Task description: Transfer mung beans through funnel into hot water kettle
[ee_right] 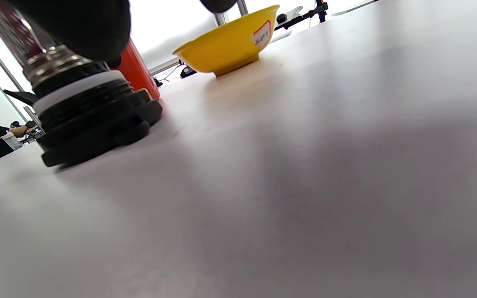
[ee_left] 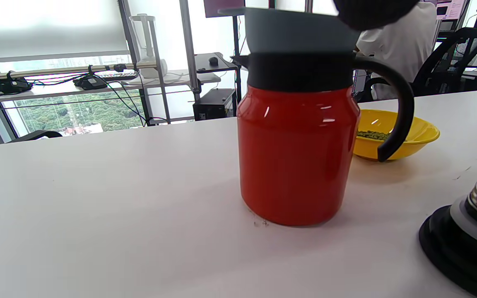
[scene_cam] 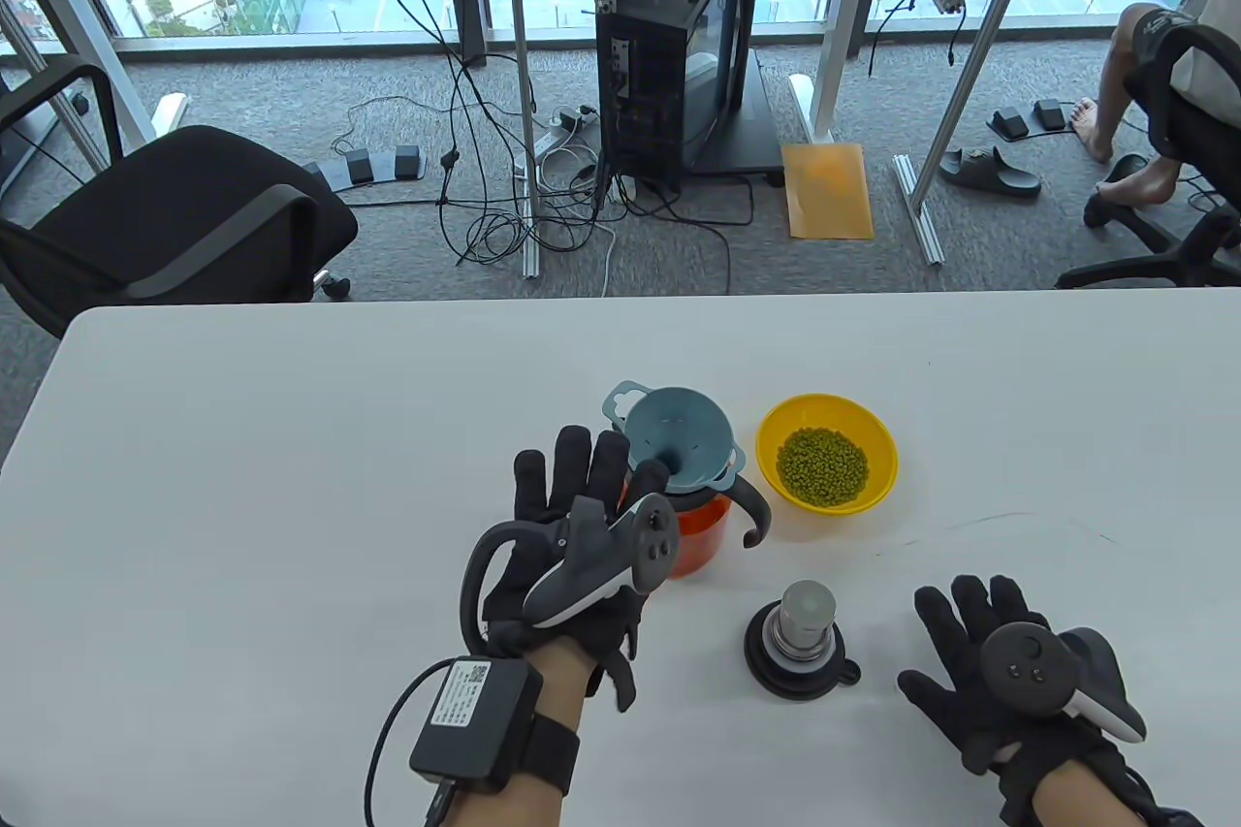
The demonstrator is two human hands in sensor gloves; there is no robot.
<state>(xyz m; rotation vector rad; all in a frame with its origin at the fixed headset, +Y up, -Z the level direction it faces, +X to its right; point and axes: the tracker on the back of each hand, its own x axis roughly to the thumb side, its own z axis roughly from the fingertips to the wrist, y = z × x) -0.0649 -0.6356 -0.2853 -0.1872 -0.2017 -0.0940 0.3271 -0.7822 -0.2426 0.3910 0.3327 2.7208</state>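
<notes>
Yellow bowl (ee_right: 228,43) bears a white sticker (ee_right: 261,36); its writing is unreadable.

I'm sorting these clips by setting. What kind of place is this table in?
Most likely an office or lab used for recording. Beyond the white table are desks on metal frames, office chairs, a computer tower with loose cables on grey carpet, and big windows.

funnel (scene_cam: 676,439) on kettle (scene_cam: 700,531) | left hand (scene_cam: 572,536) beside | beans (scene_cam: 823,468) in bowl (scene_cam: 776,428)
</notes>
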